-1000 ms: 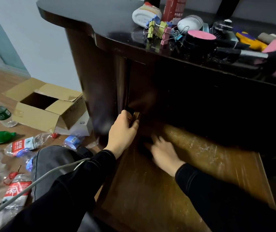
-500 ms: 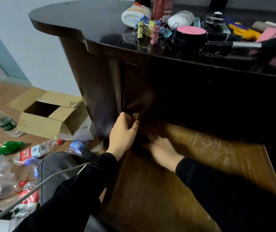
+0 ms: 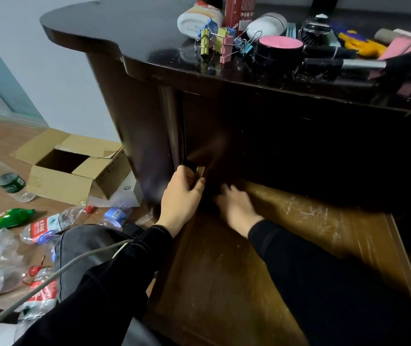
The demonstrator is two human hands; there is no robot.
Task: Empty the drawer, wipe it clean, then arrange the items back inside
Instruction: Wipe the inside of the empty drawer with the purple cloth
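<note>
1. While your left hand (image 3: 182, 196) grips the top of the left wall of the drawer (image 3: 324, 216), thumb on the inner side and fingers curled over the outer, the drawer stands pulled out below the dark surface (image 3: 124, 31).
2. Drawer floor: bare brown wood, marked with pale scuffs and specks towards its back edge.
3. Right hand (image 3: 237, 207): inside the drawer at its back-left corner, palm down, fingertips reaching into the shadow under the surface. It is blurred, so you cannot tell whether it holds anything.
4. Both arms: black sleeves. The right forearm lies across the drawer from its front edge.
5. Items on the surface, gathered along its front edge and right part:
   - binder clips (image 3: 214, 43) in blue, yellow-green and pink, in a tangled heap;
   - white bottle (image 3: 197, 17), lying on its side behind the clips;
   - red can (image 3: 239, 8), upright, just beside the bottle;
   - white jar (image 3: 267, 24), tipped on its side;
   - black pot with a pink top (image 3: 280, 47), near the front edge;
   - black brush (image 3: 364, 63), lying flat with its bristles to the right;
   - pink pieces (image 3: 404, 46), at the right edge.
6. Floor, left of the cabinet: open cardboard box (image 3: 74, 168), clear bottle (image 3: 2, 178), green bottle (image 3: 2, 219) and several crushed plastic bottles.
</note>
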